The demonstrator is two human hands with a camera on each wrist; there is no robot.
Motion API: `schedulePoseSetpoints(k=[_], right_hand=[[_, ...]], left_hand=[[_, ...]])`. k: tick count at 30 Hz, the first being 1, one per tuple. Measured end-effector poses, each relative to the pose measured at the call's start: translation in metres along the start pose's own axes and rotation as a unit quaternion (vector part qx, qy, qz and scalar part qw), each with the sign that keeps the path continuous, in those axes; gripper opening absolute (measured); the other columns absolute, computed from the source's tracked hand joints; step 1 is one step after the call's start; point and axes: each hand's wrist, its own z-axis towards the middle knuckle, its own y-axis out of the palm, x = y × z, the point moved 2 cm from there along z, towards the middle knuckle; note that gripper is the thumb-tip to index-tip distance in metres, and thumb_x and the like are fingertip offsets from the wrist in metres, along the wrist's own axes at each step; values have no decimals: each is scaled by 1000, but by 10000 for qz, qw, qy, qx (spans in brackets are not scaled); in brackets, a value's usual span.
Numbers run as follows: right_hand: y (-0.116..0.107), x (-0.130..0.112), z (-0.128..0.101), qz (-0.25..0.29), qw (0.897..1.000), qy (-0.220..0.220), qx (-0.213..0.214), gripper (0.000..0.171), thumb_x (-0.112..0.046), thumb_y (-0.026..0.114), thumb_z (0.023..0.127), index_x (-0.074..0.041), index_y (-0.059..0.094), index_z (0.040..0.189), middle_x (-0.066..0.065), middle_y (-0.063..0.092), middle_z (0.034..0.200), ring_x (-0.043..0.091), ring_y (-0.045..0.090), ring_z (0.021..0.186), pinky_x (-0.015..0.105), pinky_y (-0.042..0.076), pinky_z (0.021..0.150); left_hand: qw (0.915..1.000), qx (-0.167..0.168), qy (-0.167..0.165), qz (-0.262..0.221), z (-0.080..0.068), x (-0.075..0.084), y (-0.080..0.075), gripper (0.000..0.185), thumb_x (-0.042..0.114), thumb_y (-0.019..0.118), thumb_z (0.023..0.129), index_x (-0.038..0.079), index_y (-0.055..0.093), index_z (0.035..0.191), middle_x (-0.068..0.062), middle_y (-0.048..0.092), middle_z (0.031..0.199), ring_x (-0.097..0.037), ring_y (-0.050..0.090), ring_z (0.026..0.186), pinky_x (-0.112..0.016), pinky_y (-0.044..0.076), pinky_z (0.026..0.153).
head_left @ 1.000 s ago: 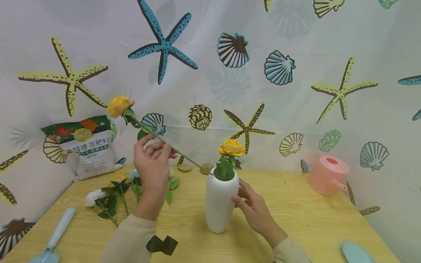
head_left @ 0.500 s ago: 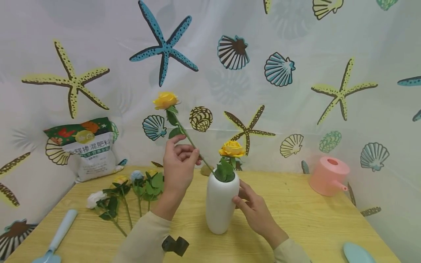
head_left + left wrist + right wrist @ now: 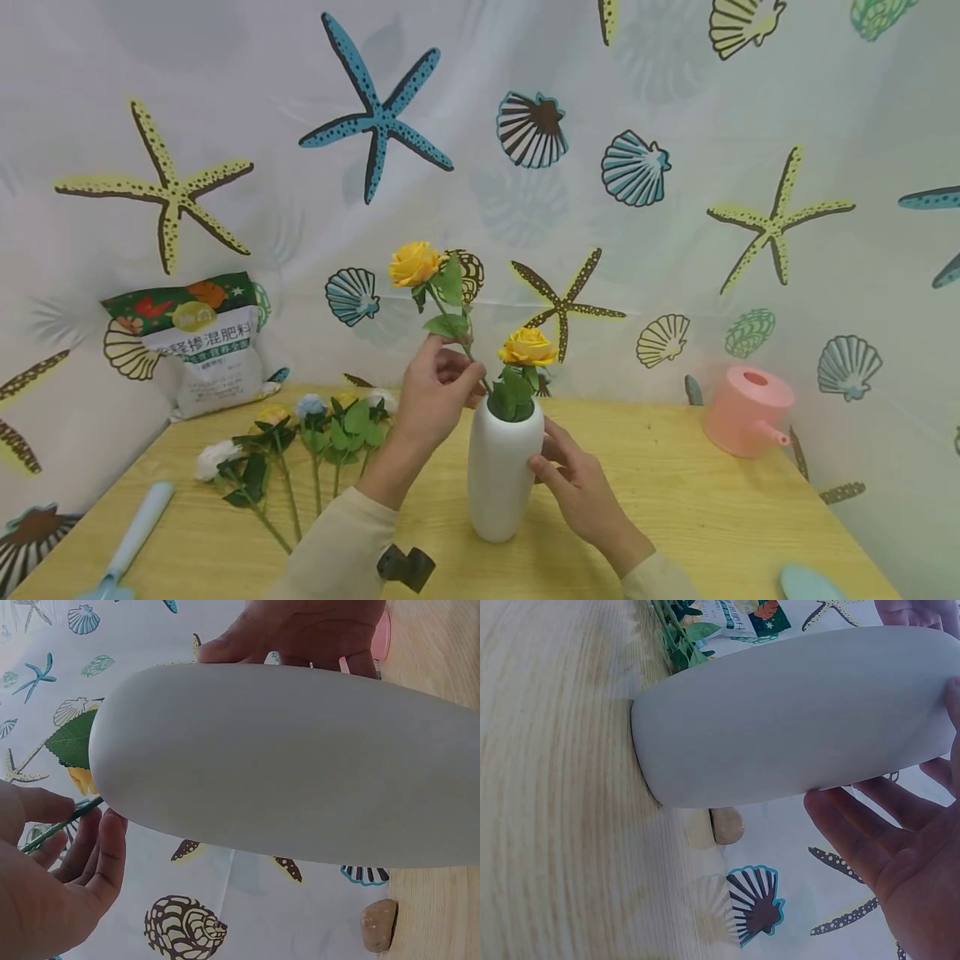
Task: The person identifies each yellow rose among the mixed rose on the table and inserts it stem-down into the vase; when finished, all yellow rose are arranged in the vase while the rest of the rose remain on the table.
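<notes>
A white vase [image 3: 501, 479] stands upright on the wooden table in the head view. My left hand [image 3: 435, 400] pinches the green stem of a yellow rose [image 3: 415, 264] between thumb and fingers. That rose leans left, its stem running down into the vase mouth; the lower end is hidden. Another yellow rose [image 3: 528, 346] stands in the vase with its leaves at the rim. My right hand [image 3: 581, 483] holds the vase's right side, thumb toward the front. In the left wrist view, the left fingertips are right at the vase rim, around the stem [image 3: 88, 808].
Several loose flowers, including a white one [image 3: 219, 460] and a blue one [image 3: 311, 406], lie at the left. Behind them leans a fertilizer bag [image 3: 217, 358]. A light-blue trowel [image 3: 138, 529] is front left, a pink watering can [image 3: 748, 412] back right, a pale-blue object [image 3: 810, 583] front right.
My left hand has moved right and toward the vase with the yellow rose. The rose has come lower and more upright, its stem further into the mouth. The right hand stays on the vase.
</notes>
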Motion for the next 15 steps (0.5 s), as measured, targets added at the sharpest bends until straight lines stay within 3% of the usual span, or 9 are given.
schedulePoseSetpoints(k=[5, 10, 15], right_hand=[[1, 1, 0, 61, 10000, 47, -9, 51, -17, 56, 104, -14, 41, 153, 20, 65, 132, 35, 66, 116, 29, 61, 85], [2, 0, 0, 79, 10000, 19, -57, 52, -18, 56, 104, -14, 40, 154, 20, 64, 134, 36, 66, 117, 26, 60, 85], [0, 0, 0, 82, 9999, -72, -57, 52, -16, 55, 104, -13, 40, 154, 22, 63, 135, 39, 64, 119, 22, 58, 84]], left_hand=[[9991, -207, -105, 341, -3, -3, 0, 22, 9, 66, 97, 4, 59, 118, -18, 71, 98, -20, 70, 79, -37, 62, 74], [9990, -269, -129, 332, -2, -5, -2, 22, 9, 68, 96, 3, 63, 116, -18, 73, 98, -22, 70, 80, -42, 62, 77], [9979, -332, -245, 492, -2, -6, -2, 26, 10, 72, 93, 3, 63, 117, -16, 75, 97, -18, 69, 82, -39, 62, 78]])
